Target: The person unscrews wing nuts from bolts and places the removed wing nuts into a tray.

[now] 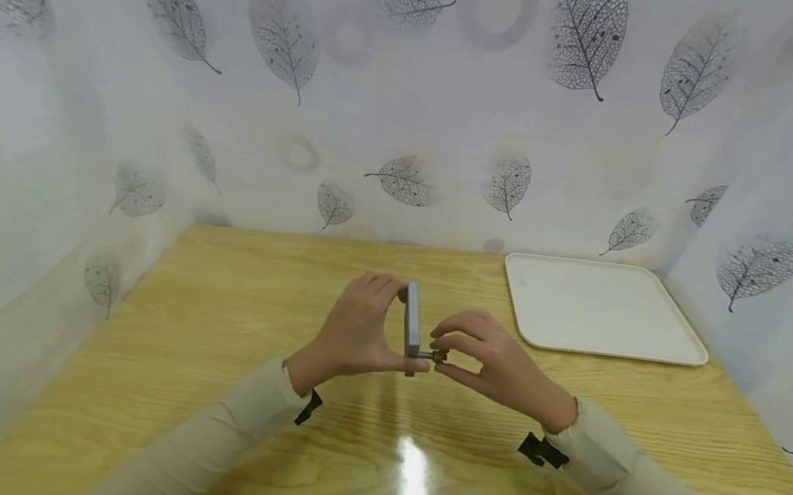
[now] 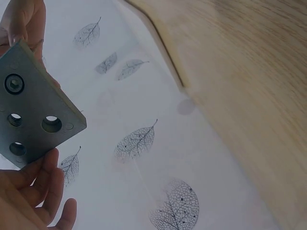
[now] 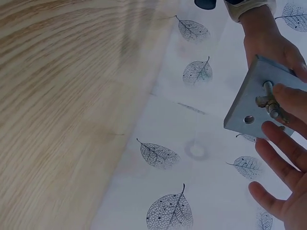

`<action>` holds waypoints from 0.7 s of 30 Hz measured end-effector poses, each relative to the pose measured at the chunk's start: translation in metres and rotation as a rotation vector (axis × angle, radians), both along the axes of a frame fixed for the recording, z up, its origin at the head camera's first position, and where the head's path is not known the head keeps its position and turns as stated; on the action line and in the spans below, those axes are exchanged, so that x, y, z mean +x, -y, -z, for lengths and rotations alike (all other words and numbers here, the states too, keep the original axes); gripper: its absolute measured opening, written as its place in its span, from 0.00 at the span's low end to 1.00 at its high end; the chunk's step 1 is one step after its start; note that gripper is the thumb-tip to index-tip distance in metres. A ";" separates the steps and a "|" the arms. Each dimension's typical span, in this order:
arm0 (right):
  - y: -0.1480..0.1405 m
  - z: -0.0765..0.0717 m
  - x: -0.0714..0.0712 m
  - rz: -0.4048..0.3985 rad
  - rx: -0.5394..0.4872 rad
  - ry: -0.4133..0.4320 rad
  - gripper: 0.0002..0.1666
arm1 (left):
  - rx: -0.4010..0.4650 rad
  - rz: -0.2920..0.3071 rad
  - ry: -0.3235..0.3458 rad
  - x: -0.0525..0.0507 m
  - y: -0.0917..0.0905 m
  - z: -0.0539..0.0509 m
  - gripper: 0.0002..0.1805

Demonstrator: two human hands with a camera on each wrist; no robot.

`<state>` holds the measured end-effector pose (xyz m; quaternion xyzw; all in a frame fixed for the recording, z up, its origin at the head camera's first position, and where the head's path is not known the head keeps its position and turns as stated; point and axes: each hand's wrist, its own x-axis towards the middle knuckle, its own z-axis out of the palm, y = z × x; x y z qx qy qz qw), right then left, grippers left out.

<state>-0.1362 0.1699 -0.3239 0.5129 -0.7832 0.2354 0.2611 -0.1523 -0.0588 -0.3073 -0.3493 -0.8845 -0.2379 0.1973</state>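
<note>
My left hand (image 1: 357, 326) grips a grey metal plate (image 1: 412, 319) by its edges, standing it upright above the table. Several round holes show on the plate in the left wrist view, with a socket-head bolt (image 2: 15, 84) seated in one. From the other face the threaded bolt shank (image 3: 274, 111) sticks out, carrying a wing nut (image 3: 262, 101). My right hand (image 1: 502, 365) has thumb and index finger around the wing nut, while its other fingers spread loosely. Fingers partly hide the nut in the head view.
A white tray (image 1: 605, 307) lies at the back right of the wooden table (image 1: 239, 289). Leaf-patterned sheeting (image 1: 406, 124) encloses the back and both sides. Black straps sit at both wrists.
</note>
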 end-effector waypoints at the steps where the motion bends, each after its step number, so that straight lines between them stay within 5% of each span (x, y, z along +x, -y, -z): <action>1: 0.000 -0.001 0.000 -0.002 -0.001 -0.003 0.15 | 0.000 0.000 -0.001 0.000 0.000 0.000 0.43; 21: 0.002 -0.005 0.005 -0.001 -0.014 -0.013 0.14 | 0.016 0.009 0.009 0.003 0.000 -0.001 0.43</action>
